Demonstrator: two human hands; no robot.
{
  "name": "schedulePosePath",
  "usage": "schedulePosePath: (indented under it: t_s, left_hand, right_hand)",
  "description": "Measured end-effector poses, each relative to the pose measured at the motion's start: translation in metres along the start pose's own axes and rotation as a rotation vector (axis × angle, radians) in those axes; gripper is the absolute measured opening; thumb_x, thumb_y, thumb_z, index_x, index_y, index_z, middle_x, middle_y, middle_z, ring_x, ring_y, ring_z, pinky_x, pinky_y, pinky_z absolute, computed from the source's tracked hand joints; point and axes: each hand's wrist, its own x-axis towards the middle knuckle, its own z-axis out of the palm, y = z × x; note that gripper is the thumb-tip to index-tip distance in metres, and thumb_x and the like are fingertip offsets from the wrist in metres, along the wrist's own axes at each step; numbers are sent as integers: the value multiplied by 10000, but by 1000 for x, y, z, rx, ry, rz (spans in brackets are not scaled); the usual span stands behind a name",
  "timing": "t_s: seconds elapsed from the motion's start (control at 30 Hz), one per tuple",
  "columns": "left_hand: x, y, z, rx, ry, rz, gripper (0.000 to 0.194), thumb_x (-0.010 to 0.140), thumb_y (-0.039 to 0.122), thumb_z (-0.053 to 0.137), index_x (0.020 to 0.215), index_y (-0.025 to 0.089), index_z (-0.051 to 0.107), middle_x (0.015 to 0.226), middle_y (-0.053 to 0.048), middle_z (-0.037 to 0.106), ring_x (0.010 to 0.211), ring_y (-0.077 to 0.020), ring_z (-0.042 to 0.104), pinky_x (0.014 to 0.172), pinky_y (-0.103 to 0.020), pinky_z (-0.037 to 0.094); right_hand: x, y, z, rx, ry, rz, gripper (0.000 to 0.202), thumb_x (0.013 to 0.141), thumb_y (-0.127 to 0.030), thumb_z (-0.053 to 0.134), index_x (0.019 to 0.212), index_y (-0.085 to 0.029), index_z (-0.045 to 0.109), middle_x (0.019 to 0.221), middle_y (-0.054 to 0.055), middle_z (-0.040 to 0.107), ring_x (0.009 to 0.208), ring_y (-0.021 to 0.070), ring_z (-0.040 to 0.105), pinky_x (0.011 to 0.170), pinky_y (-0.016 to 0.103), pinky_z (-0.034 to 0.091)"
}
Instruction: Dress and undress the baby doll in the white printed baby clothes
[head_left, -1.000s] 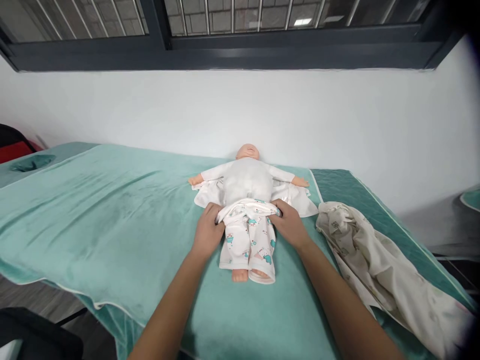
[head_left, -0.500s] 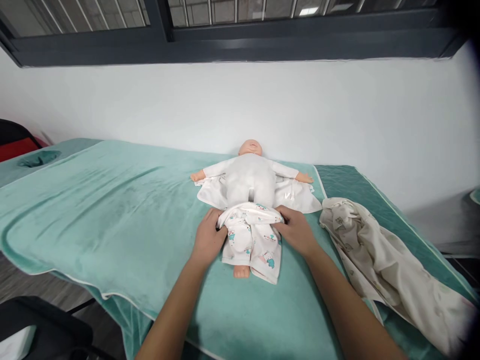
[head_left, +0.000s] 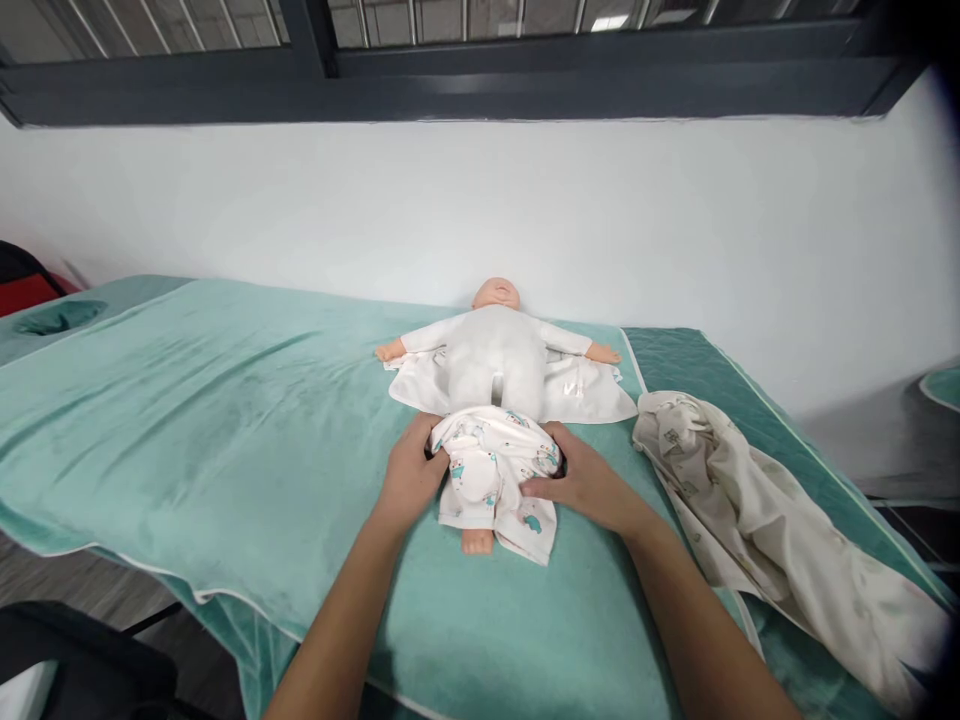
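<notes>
A baby doll [head_left: 495, 345] with a white cloth body lies on its back, arms spread, head towards the wall. Printed white baby pants [head_left: 480, 480] are bunched over its lower legs, and one foot [head_left: 478, 541] pokes out of a leg opening. My left hand [head_left: 411, 470] grips the waistband's left side between thumb and fingers. On the opposite side my right hand [head_left: 589, 480] is closed round the pants, its thumb lying across the front of the leg. The fingertips of both hands are partly hidden by cloth. Spread white cloth [head_left: 589, 390] lies beneath the doll's torso.
A green sheet [head_left: 225, 430] covers the bed, which stands against a white wall below a dark window frame [head_left: 525, 85]. Cream clothing [head_left: 757, 510] lies crumpled at the right. A black chair [head_left: 82, 660] stands at the lower left.
My right thumb has shifted from the waistband down onto the front of the pants leg, and the cloth there is more bunched. My left hand keeps its hold. The view has shifted slightly.
</notes>
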Motion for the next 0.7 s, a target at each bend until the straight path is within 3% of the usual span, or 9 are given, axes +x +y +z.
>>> schedulePosePath:
  t_s: [0.33,0.57,0.7]
  left_hand:
    - [10,3,1,55,14,38,189,809,150,504,971,231,559,949,-11,601,902,-198,542,794,-326,431]
    - [30,4,10,153,139,95,147,815,141,501,924,226,550,939,-41,592,950,-237,519,801,-352,409]
    - [26,2,11,146,132,109,118,809,128,483,869,223,518,942,-51,567,958,-241,510,822,-357,403]
  right_hand:
    - [4,0,10,-46,37,13,363,790,-541,698,924,-219,596,858,-20,612,787,185,538,670,284,400]
    - [5,6,17,-107,360,-45,272,824,-441,663,768,-221,513,729,-41,528,706,158,484,644,271,370]
    - [-1,3,21,-138,380,10,228,846,-443,621,887,-227,561,792,-27,583,754,178,526,688,289,403]
